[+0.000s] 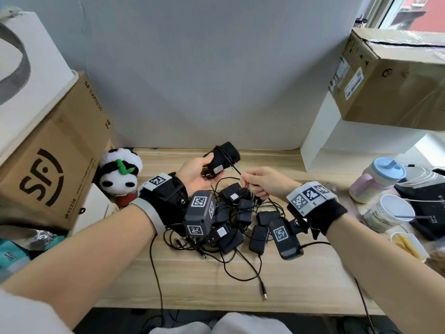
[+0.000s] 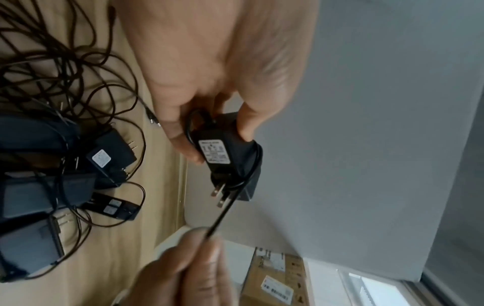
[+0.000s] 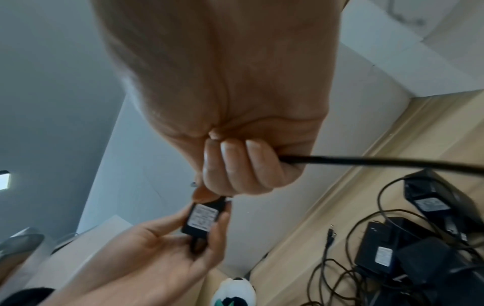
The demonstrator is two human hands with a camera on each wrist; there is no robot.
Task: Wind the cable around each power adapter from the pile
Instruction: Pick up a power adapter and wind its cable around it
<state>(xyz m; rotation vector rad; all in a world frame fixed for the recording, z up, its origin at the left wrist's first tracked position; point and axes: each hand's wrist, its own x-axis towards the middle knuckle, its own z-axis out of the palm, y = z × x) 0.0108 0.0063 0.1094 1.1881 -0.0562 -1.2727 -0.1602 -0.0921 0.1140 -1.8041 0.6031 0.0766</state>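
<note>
My left hand (image 1: 196, 173) grips a black power adapter (image 1: 222, 157) above the back of the wooden desk (image 1: 192, 280); a white label faces me and a few cable turns wrap its body. In the left wrist view the adapter (image 2: 226, 157) shows two plug prongs, and its thin black cable (image 2: 222, 211) runs taut to my right hand (image 2: 193, 267). My right hand (image 1: 261, 180) pinches that cable (image 1: 237, 170) just right of the adapter. The right wrist view shows the cable (image 3: 366, 161) passing through the curled fingers (image 3: 235, 163). A pile of black adapters (image 1: 243, 218) with tangled cables lies below both hands.
An SF Express cardboard box (image 1: 48, 169) and a panda plush (image 1: 120, 172) stand at the left. At the right are a white shelf (image 1: 342, 145), a taped cardboard box (image 1: 390, 80), a lidded cup (image 1: 378, 182), a paper cup (image 1: 387, 213) and a black device (image 1: 426, 203). A loose cable plug (image 1: 264, 291) lies near the front edge.
</note>
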